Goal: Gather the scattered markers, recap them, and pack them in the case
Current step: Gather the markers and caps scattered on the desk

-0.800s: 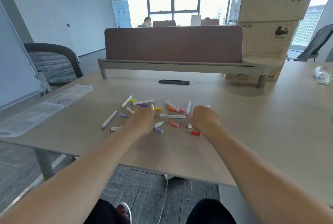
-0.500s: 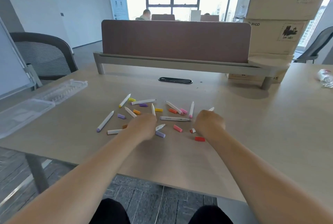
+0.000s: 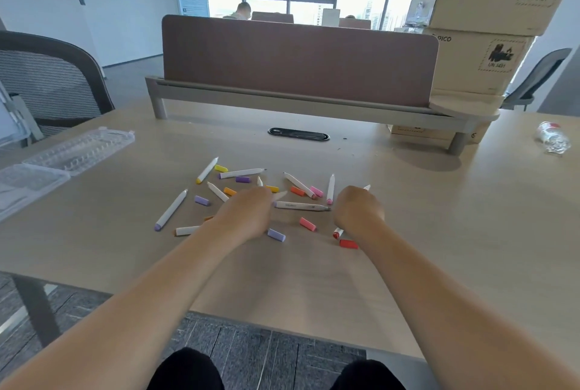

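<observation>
Several uncapped white markers (image 3: 171, 212) and loose coloured caps (image 3: 307, 223) lie scattered mid-table. My left hand (image 3: 248, 213) is curled, knuckles up, over an orange-ended marker (image 3: 281, 195) whose white tip pokes out to the right. Beside it, my right hand (image 3: 357, 210) is fisted on a red-ended marker (image 3: 337, 232), its tip showing beyond the knuckles. Another marker (image 3: 301, 206) lies between the hands. A red cap (image 3: 348, 243) and a lilac cap (image 3: 276, 234) sit close to my wrists. The clear plastic case (image 3: 78, 151) lies open at the table's left.
A brown desk divider (image 3: 298, 59) runs across the back, with stacked cardboard boxes (image 3: 477, 28) at its right end. A crumpled plastic bottle (image 3: 552, 138) lies far right. A black cable slot (image 3: 298, 134) sits behind the markers. A mesh chair (image 3: 53, 75) stands left.
The white tip sticking out of my left hand has risen above the middle marker's end. Both hands stay closed over the pile; the camera has tipped down slightly.
</observation>
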A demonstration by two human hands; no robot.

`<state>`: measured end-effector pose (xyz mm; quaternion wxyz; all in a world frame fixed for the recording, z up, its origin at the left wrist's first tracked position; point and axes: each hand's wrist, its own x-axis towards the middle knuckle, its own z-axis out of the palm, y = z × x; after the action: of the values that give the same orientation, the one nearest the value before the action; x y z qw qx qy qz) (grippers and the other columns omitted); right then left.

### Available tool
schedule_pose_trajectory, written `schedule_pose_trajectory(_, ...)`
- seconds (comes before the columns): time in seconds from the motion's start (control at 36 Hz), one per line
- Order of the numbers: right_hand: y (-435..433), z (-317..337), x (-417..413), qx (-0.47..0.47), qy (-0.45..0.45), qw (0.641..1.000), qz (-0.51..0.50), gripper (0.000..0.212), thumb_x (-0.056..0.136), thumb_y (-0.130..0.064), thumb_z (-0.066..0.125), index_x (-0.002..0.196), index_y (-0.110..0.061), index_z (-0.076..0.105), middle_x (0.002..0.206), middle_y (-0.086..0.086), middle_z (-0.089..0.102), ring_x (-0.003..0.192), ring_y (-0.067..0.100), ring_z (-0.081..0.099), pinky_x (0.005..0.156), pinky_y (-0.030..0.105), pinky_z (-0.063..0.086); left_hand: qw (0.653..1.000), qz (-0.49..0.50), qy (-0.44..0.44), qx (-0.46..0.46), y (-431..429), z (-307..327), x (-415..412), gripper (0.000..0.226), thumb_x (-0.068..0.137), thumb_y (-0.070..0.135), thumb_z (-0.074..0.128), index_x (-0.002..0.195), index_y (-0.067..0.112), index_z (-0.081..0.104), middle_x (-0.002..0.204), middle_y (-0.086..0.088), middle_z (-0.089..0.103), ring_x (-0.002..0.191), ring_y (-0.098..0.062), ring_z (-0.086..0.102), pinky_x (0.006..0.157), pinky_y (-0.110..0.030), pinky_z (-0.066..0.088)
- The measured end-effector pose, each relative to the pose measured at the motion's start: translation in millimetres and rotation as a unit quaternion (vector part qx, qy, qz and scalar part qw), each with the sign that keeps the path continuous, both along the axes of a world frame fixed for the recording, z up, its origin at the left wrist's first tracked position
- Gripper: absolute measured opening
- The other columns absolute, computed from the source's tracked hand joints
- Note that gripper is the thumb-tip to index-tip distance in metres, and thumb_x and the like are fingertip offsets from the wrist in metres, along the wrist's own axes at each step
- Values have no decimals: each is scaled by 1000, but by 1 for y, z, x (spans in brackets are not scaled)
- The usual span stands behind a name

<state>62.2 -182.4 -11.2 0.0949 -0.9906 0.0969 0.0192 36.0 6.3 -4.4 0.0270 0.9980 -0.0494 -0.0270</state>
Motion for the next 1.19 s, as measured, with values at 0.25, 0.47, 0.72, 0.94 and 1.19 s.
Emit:
schedule_pose_trajectory(0.25,-10,18,10,69,-5,998,-10,11,81,-9,56,71,-9,58,73,6,65,72,25,65,60,26,48,997,-53,-43,-44,-18,0,42,29,90,2,55,116,13,60,104,-7,64,79,-20,56,63,-28,41)
schedule_pose_trajectory(0.47,-30,27,29,179,-10,982,-54,24,80,-3,50,56,-7,53,44,5,59,46,21,57,48,21,37,996,-88,-11,-10,-36,-19,68,26,86,3,53,106,14,67,106,-9,65,85,-23,60,65,-28,40)
schedule_pose_trajectory(0.72,-43,19,51,159,-7,986,-58,29,92,-3,44,64,-11,41,67,5,43,56,16,40,49,25,33,996,-93,11,7,-39,-28,80,21,86,6,55,103,12,66,89,-5,66,81,-21,64,68,-31,50)
schedule_pose_trajectory(0.94,-44,10,62,79,9,994,-71,21,86,-21,60,65,-15,56,69,0,59,62,19,55,50,22,34,990,-117,57,-50,-39,-11,74,15,88,8,46,74,13,46,75,-6,48,64,-19,42,52,-30,26)
schedule_pose_trajectory(1.19,-36,9,68,48,59,996,-54,18,88,-10,59,72,-14,51,68,1,52,67,20,52,69,30,43,985,-47,39,-163,-37,12,67,20,89,20,56,72,13,48,72,-5,47,61,-20,41,55,-31,27)
